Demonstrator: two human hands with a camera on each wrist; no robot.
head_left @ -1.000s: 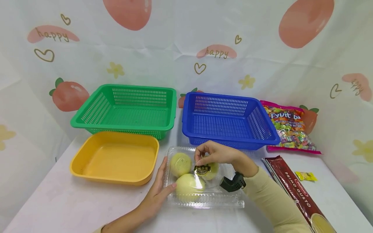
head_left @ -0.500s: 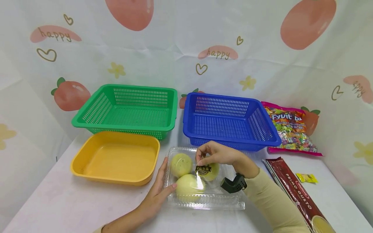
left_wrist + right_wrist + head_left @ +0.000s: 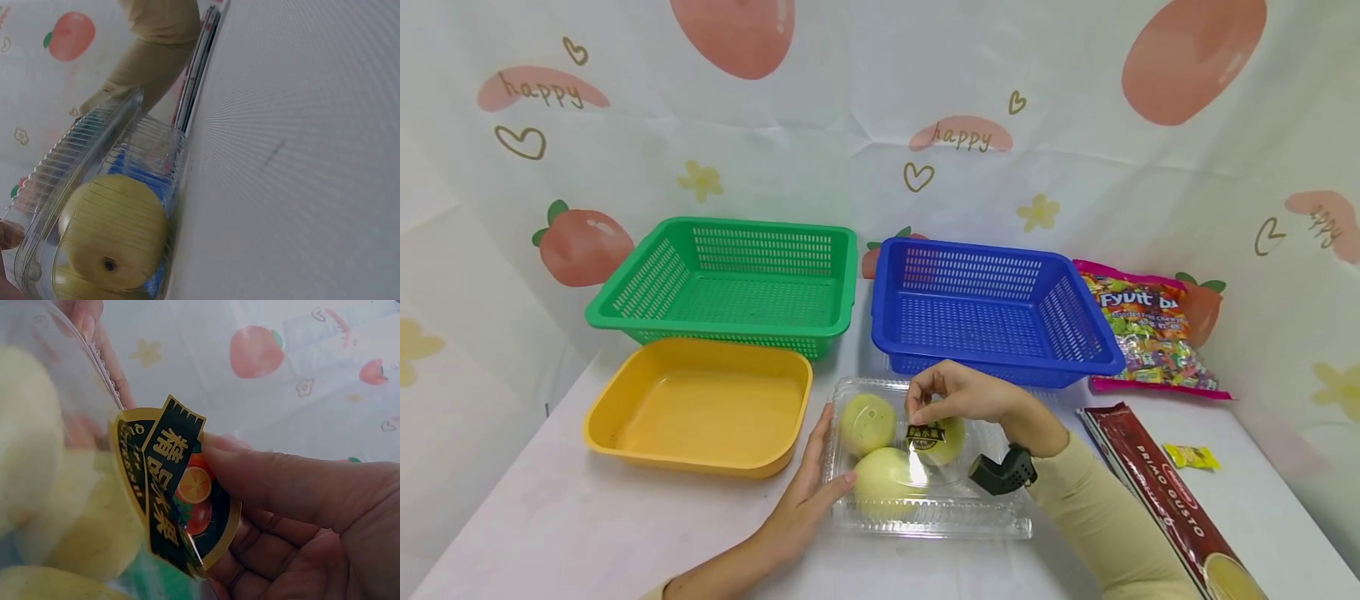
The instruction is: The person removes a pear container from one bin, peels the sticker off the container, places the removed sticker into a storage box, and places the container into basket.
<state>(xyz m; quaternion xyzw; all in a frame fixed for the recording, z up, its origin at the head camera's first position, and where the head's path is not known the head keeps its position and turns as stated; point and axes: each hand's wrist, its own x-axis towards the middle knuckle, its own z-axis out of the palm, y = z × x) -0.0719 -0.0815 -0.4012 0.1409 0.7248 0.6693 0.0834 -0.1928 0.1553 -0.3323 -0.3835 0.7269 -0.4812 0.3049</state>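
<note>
1. Compared with half a second ago, very little has changed. The right hand (image 3: 964, 393) stands perhaps a trifle farther from the near edge of the surface (image 3: 625, 533); the clear container (image 3: 940, 527) and the blue basket (image 3: 988, 365) keep their places.

2. For the work in hand, this seems to mean a slow stage: the label (image 3: 926, 434) is gripped but not free in any obvious way. In the right wrist view it looks partly bent up; whether its other side sticks to the lid (image 3: 983, 440), one cannot tell.

3. The right hand is narrow, pinching the label's edge between thumb (image 3: 281, 481) and finger. The label lies just at these fingertips, nearer to the lid's far edge than to its near edge.

4. The left hand (image 3: 797, 500) holds nothing in a closed grasp: its fingers lie rather straight along the container's left edge, and its thumb rests on top.

5. Under the lid are three pale yellow fruits (image 3: 883, 477), below and beside the label.
</note>
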